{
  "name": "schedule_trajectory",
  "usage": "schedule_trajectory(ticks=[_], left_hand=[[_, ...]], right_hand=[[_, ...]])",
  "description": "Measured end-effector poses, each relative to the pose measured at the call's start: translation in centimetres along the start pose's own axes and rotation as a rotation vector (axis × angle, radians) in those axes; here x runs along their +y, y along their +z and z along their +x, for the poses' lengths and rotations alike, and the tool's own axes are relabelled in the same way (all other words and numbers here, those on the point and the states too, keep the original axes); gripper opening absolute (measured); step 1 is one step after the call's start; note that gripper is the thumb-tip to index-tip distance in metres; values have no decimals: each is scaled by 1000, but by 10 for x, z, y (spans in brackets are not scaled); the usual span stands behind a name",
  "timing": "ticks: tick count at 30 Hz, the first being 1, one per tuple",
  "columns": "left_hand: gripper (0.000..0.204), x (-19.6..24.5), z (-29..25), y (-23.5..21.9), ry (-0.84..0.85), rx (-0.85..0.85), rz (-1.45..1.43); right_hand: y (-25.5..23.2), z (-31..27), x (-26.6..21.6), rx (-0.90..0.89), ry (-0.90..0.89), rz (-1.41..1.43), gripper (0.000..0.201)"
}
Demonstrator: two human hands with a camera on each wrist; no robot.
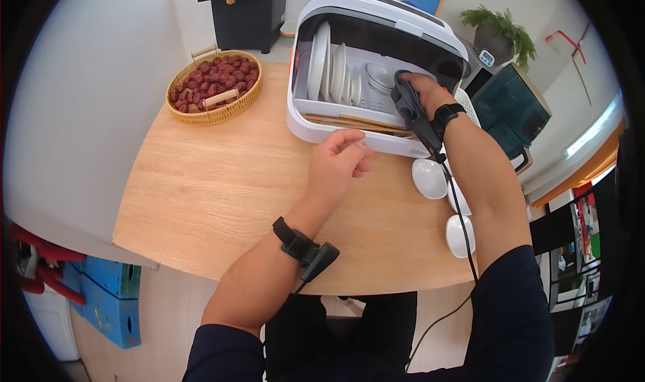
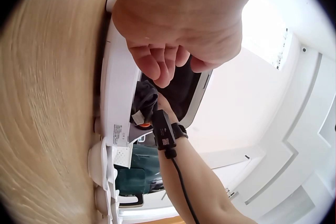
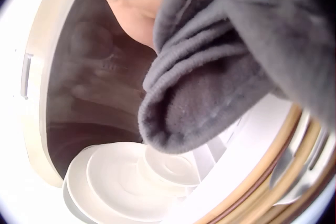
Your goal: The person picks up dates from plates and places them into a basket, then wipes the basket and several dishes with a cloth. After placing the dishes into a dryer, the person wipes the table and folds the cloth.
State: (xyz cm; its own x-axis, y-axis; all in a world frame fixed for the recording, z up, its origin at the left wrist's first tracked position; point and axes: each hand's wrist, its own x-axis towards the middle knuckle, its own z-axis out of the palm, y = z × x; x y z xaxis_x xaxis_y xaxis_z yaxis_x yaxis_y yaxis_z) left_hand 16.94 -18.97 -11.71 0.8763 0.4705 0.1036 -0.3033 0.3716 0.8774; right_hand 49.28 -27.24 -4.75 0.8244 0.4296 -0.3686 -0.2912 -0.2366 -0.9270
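My right hand (image 1: 430,94) grips a bunched dark grey cloth (image 1: 405,103) inside the right end of a white dish storage box (image 1: 312,132) with its lid raised. In the right wrist view, folds of the cloth (image 3: 205,87) hang over the plates (image 3: 118,182). White plates (image 1: 318,63) stand on edge at the left of the box, and small white bowls (image 1: 380,76) sit near the cloth. Chopsticks (image 1: 363,122) lie along the front compartment, with metal cutlery beside them. Just before the box's front wall, my left hand (image 1: 338,160) hovers with loosely curled fingers, holding nothing.
Several white bowls (image 1: 428,178) stand on the wooden table (image 1: 201,180) by my right forearm. A wicker basket (image 1: 225,115) of dark red dates (image 1: 216,81) sits at the back left. Beyond the box's right side are a dark green appliance (image 1: 514,103) and a potted plant (image 1: 495,38).
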Motion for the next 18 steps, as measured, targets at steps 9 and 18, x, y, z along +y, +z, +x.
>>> schedule_trajectory(ticks=[9,18], left_hand=[[20,-1,2,1,5,43,62],[20,-7,-1,4,-30,-30,193]], right_hand=[[-6,-207,-4,-93,-306,-364,28],[-1,-259,107,264,-674,-1896,16]])
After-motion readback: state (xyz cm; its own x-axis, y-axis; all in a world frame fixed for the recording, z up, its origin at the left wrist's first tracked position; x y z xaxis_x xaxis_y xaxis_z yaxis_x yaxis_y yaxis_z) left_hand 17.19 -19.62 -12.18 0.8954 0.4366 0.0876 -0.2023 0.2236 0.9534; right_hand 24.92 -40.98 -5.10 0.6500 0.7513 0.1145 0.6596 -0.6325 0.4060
